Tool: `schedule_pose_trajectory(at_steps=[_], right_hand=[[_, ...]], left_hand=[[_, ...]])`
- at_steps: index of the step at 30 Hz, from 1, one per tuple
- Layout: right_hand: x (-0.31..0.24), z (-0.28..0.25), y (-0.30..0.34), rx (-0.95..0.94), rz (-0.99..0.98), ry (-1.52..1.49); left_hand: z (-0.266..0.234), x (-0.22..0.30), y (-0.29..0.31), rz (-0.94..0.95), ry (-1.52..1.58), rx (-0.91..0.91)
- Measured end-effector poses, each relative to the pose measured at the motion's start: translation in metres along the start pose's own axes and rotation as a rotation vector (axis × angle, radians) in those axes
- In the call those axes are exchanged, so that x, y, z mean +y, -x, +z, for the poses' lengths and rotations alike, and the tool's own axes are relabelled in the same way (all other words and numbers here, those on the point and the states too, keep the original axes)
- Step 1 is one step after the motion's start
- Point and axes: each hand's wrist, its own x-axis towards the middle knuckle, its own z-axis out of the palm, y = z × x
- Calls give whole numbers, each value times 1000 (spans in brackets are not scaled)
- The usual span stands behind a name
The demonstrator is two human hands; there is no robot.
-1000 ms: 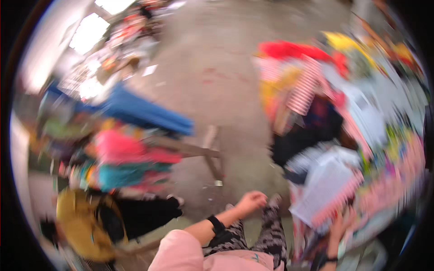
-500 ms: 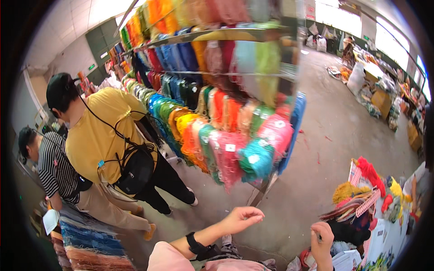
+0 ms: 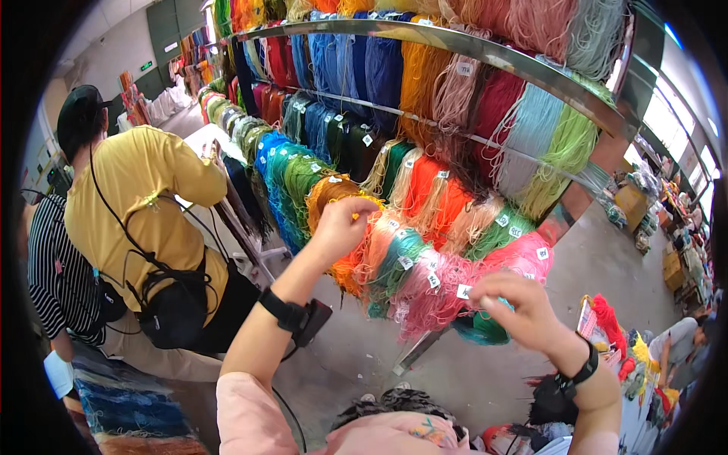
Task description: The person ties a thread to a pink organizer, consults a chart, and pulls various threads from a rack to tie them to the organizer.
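Observation:
In front of me, skeins of coloured yarn hang in a row on a metal rack, many with small white tags. My left hand (image 3: pixel 345 229) is raised before the orange and yellow skeins (image 3: pixel 326 196), fingers loosely bent, with a gap by the thumb and nothing visibly held. Lower and to the right, my right hand (image 3: pixel 523 309) hovers at the pink skein (image 3: pixel 434 292), its thumb and curved fingers apart beside a white tag (image 3: pixel 464 291). Whether its fingertips touch the yarn I cannot tell. Below that hand hangs a teal-green skein (image 3: pixel 483 330).
Curved metal rails (image 3: pixel 425 34) cross the rack above, hung with more skeins. At left stand a person in a yellow shirt (image 3: pixel 144 189) and another in a striped shirt (image 3: pixel 57 258). A stack of blue yarn (image 3: pixel 133 402) lies lower left; red yarn (image 3: pixel 607 322) sits at right.
The rack now fills more of the view and stands closer. Both my hands have risen from low in front of me up to the hanging skeins.

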Motion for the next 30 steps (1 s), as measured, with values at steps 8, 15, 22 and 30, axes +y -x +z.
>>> schedule_pose_trajectory(at_steps=[8, 15, 22, 30], right_hand=[[53, 19, -146, -106, 373, -488], [143, 91, -253, 285, 567, -605], [188, 141, -284, 403, 764, -660], [213, 167, -322, 711, 847, -417]], left_hand=[[-28, -41, -90, 191, -304, -200], [-5, -113, -161, 442, -690, -435], [-6, -155, -201, 528, -768, -285], [-9, -174, -214, 457, -421, -328]])
